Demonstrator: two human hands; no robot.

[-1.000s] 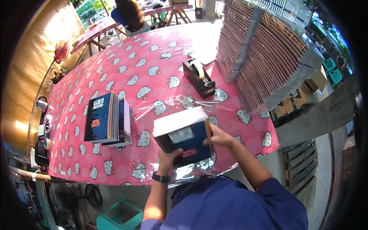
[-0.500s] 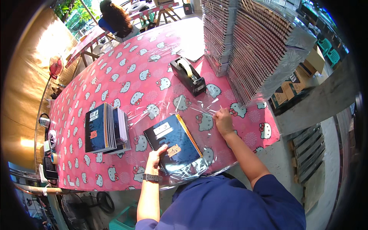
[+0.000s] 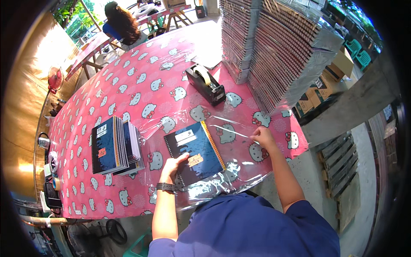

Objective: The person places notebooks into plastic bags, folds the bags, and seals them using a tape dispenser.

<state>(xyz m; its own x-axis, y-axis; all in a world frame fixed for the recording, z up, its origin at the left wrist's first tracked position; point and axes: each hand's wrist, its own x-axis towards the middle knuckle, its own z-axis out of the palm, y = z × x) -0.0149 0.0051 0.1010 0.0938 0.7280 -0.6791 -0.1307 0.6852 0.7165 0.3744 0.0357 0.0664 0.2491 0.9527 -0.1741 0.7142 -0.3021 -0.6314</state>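
Observation:
A dark blue spiral notebook (image 3: 198,150) with an orange strip of coil along its right side lies on a sheet of clear plastic film (image 3: 244,172) at the table's near edge. My left hand (image 3: 173,168) grips the notebook's left edge, thumb on the cover and fingers partly hidden beneath it. To the right of the notebook, my right hand (image 3: 263,137) is closed in a pinch on the film, which pulls into a bright taut crease toward the fingers. Left of the notebook rests a small pile of similar notebooks (image 3: 112,145).
A black tape dispenser (image 3: 206,84) stands beyond the notebook. Tall stacks of plastic-wrapped spiral notebooks (image 3: 278,55) rise at the right of the pink patterned table (image 3: 107,184). Cardboard boxes (image 3: 319,94) and a wooden pallet (image 3: 342,158) lie off the table's right side. Another person (image 3: 122,23) sits far back.
My right hand has moved right and slightly nearer, drawing the film out into a straight crease. The left hand keeps its hold on the notebook. The whole view has shifted slightly.

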